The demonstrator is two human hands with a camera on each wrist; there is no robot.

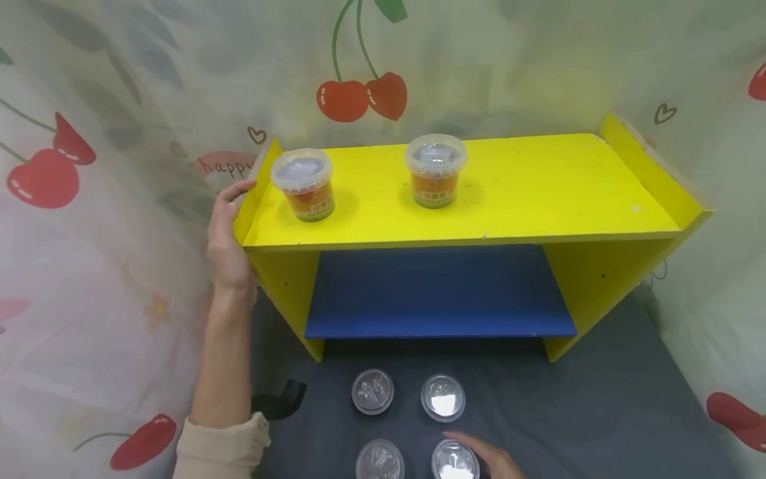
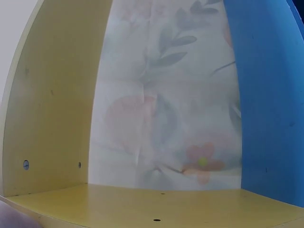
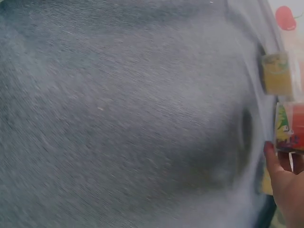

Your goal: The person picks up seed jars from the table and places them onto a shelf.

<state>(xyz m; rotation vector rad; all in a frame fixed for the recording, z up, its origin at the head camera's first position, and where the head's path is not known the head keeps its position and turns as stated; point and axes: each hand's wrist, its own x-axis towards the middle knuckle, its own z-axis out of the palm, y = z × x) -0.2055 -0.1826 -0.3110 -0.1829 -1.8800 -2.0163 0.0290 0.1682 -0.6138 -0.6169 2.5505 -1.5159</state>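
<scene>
On top of the yellow wooden-looking shelf (image 1: 538,179), a boxy painted unit with raised ends and a smooth blue board (image 1: 437,293) inside it, stand two tapered plastic cups with clear lids and orange printed wrappers: the left top cup (image 1: 314,201) by the shelf's left end, the right top cup (image 1: 433,189) near its middle. At the shelf's left end, the left hand (image 1: 230,246) grips the raised panel, fingers hooked over its edge; a rolled beige fabric sleeve (image 1: 221,449) covers the forearm.

In front of the shelf, four round-lidded cups form two rows: the far left cup (image 1: 373,392), the far right cup (image 1: 443,398), the near left cup (image 1: 380,460) and the near right cup (image 1: 455,460). The right hand (image 1: 493,459) holds the near right cup, fingers curled narrowly against its side.

Beneath the shelf spreads a dark grey, fine-napped cloth (image 1: 598,412). Around the shelf's back and sides hangs a pale, creased curtain (image 1: 538,66) printed with cherries, leaves and hearts.
</scene>
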